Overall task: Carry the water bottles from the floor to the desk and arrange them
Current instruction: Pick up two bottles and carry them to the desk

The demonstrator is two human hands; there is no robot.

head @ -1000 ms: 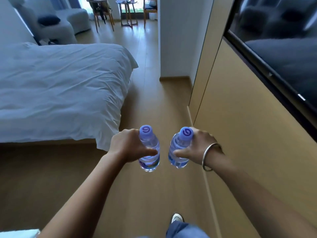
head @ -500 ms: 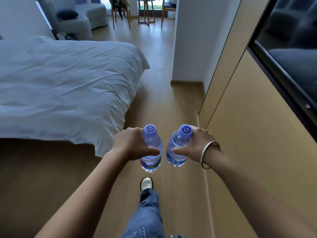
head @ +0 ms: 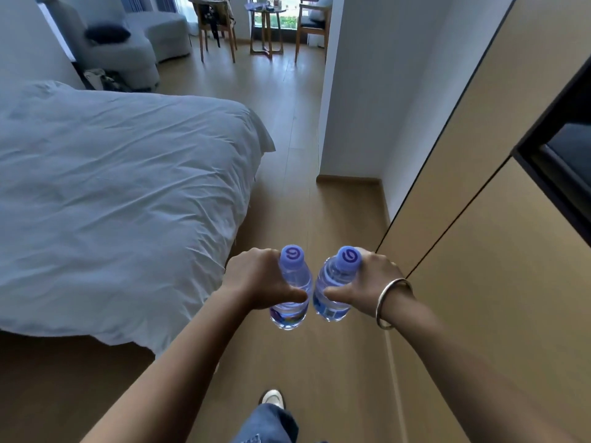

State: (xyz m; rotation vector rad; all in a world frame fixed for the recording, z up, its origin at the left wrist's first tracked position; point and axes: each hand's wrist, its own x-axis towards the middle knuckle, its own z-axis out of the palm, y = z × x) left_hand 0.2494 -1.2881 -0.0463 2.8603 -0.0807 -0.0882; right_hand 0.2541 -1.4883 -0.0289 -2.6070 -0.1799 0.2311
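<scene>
I carry two clear water bottles with pale purple caps, held upright in front of me above the wooden floor. My left hand (head: 256, 278) grips the left bottle (head: 292, 284) around its body, thumb across the front. My right hand (head: 367, 284), with a silver bangle on the wrist, grips the right bottle (head: 334, 282), which tilts slightly toward the other. The two bottles nearly touch at their lower halves. No desk is in view.
A bed with a white duvet (head: 112, 203) fills the left side. Tan wall panels (head: 495, 266) and a dark screen (head: 566, 161) run along the right. A white wall corner (head: 348, 91) juts ahead. Far off stand wooden chairs, a small table (head: 265, 30) and a grey sofa (head: 128, 49).
I have walked forward along the passage between bed and wall; the far room has come closer. The bottles stay held in the same way, slightly closer together. One foot has stepped forward.
</scene>
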